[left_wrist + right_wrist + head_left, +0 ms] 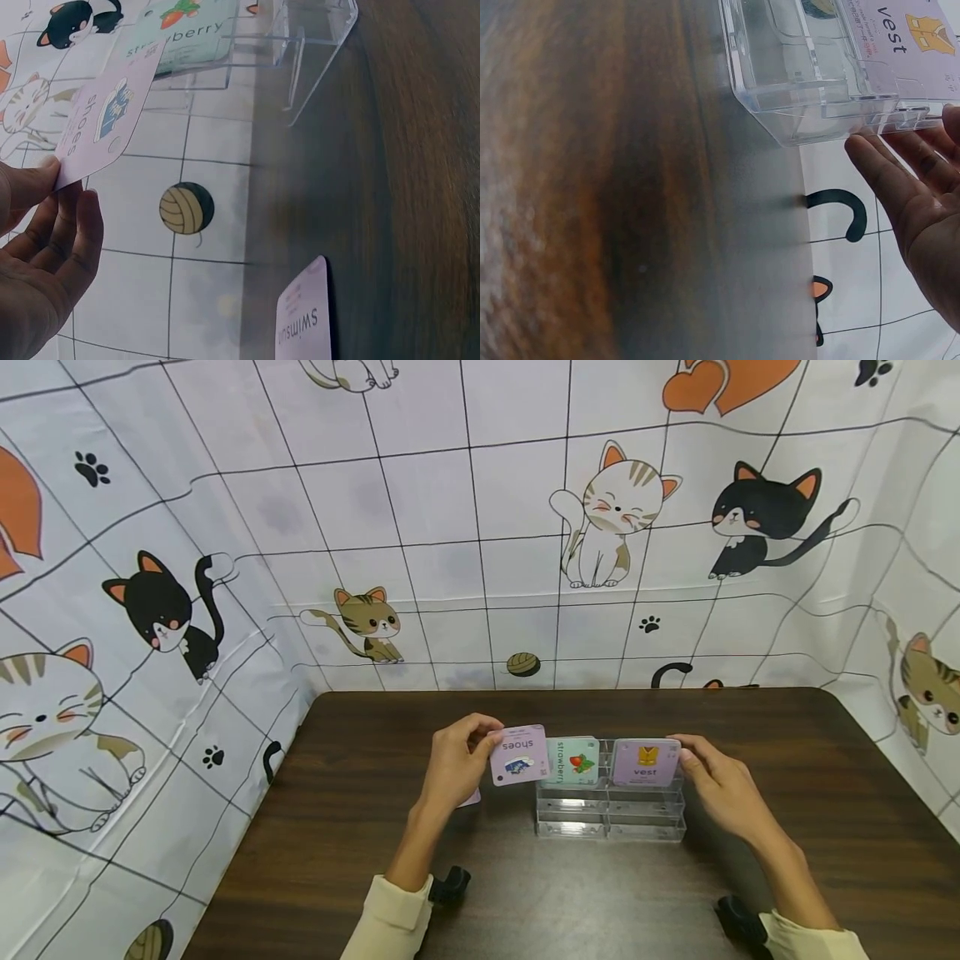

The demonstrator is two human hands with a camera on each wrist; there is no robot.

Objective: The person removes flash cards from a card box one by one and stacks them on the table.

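My left hand (457, 760) pinches a pink "shoes" card (519, 754) by its edge, the print upside down in the head view. That card is up beside the stand's left end, overlapping the edge of a green "strawberry" card (573, 762). The strawberry card and a purple "vest" card (645, 763) stand in the top row of a clear plastic card stand (609, 830). At the vest card's right edge, my right hand (723, 785) holds the card between thumb and fingers; its fingertips (859, 150) reach behind the stand.
A pink card lettered "swimsu…" (304, 322) lies on the dark wooden table (360, 827), left of the stand and partly hidden by the left hand in the head view. The stand's lower rows hold no cards. A cat-patterned white cloth (435, 577) hangs behind the table.
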